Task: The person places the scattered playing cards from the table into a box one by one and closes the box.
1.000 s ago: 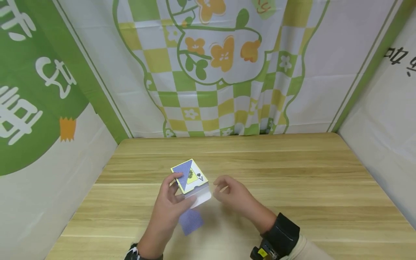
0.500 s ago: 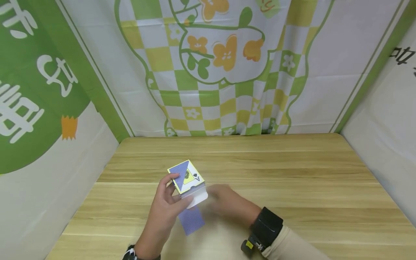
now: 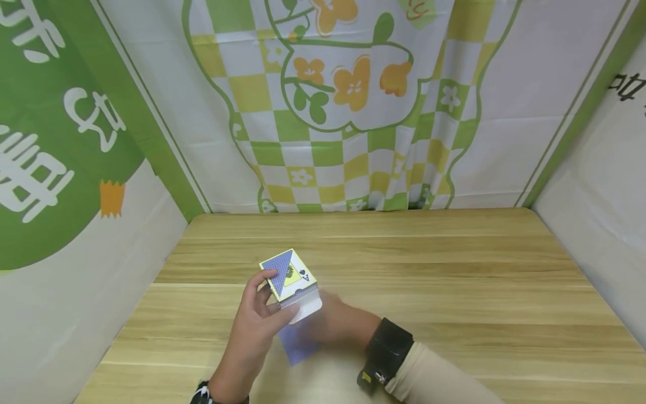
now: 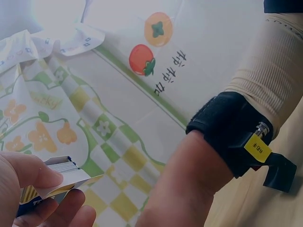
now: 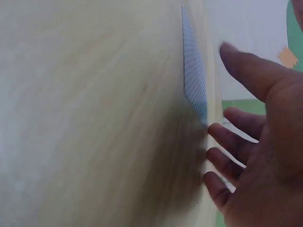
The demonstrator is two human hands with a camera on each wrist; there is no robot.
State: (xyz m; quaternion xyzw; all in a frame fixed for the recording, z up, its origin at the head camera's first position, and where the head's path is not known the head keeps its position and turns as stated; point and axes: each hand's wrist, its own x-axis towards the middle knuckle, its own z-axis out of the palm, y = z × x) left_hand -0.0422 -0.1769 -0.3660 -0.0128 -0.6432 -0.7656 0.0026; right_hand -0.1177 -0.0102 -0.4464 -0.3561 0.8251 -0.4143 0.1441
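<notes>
My left hand (image 3: 252,325) grips a playing-card box (image 3: 290,275), thumb near its white flap and fingers along the far side. The box has a blue checked corner and an ace of spades design on its face. In the left wrist view the box (image 4: 61,172) has its flap folded out, with card edges showing inside. A blue-backed playing card (image 3: 299,348) lies flat on the table below the box. My right hand (image 3: 337,321), blurred, reaches over the card's right side. In the right wrist view its fingers (image 5: 232,137) are loosely spread, fingertips close to the card (image 5: 194,71), holding nothing.
The wooden table (image 3: 454,280) extends around both hands. A checked, flowered cloth (image 3: 328,163) hangs behind its far edge, and printed cloth walls (image 3: 126,241) stand at the left and right. My right wrist carries a black strap mount (image 3: 388,345).
My right hand has moved left and down, from beside the box flap to over the blue-backed card. The left hand and box have shifted slightly left.
</notes>
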